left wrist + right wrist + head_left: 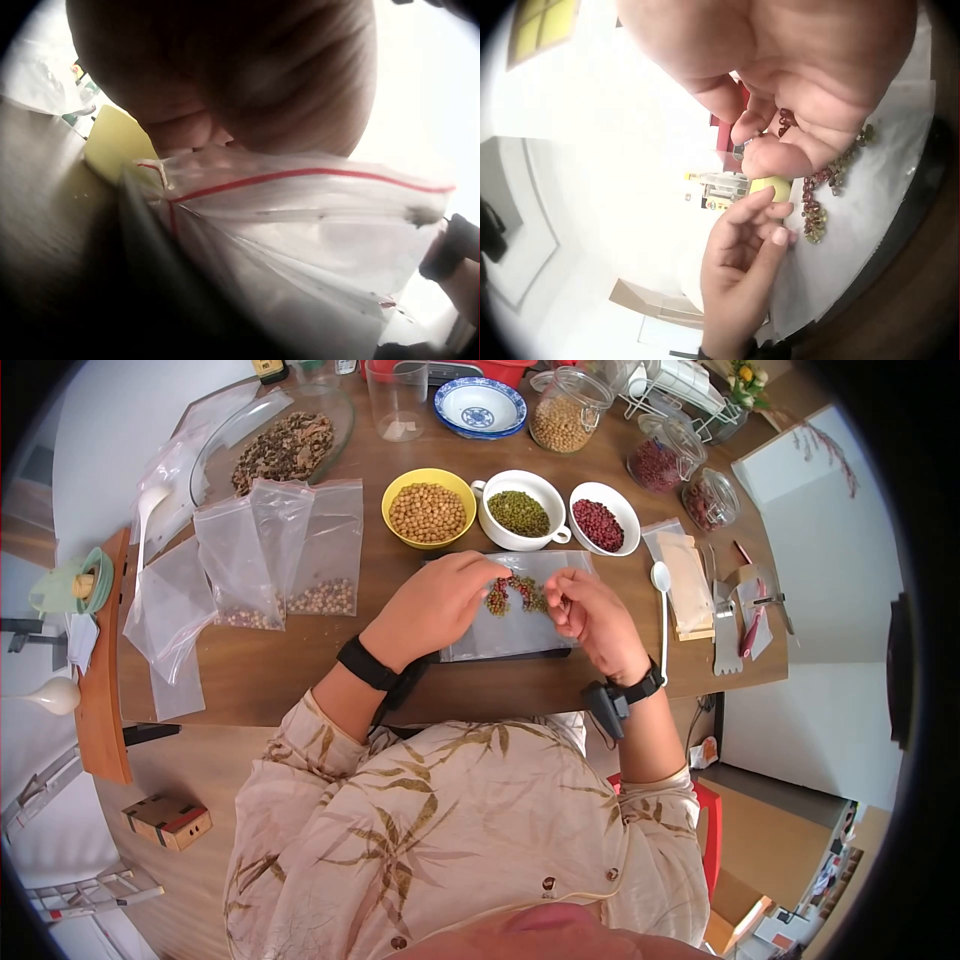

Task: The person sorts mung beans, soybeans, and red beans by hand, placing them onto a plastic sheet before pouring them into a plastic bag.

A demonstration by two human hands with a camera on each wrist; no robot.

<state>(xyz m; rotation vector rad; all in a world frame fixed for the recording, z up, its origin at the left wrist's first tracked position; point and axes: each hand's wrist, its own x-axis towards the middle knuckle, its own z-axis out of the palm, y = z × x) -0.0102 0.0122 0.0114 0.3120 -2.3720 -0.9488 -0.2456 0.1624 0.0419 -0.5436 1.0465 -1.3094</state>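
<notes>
Red and green beans lie in a small arched arrangement on a clear plastic bag, also visible in the right wrist view. On its left side, the left hand has thumb and fingertips close together, pinching what looks like a red bean. To the right, the right hand is palm up with curled fingers, holding a few red beans. The left wrist view shows the left hand above the red-edged bag, its fingertips hidden.
Behind the bag stand a yellow bowl of chickpeas, a white bowl of green beans and a white bowl of red beans. Filled zip bags lie left; a white spoon lies right. Jars stand farther back.
</notes>
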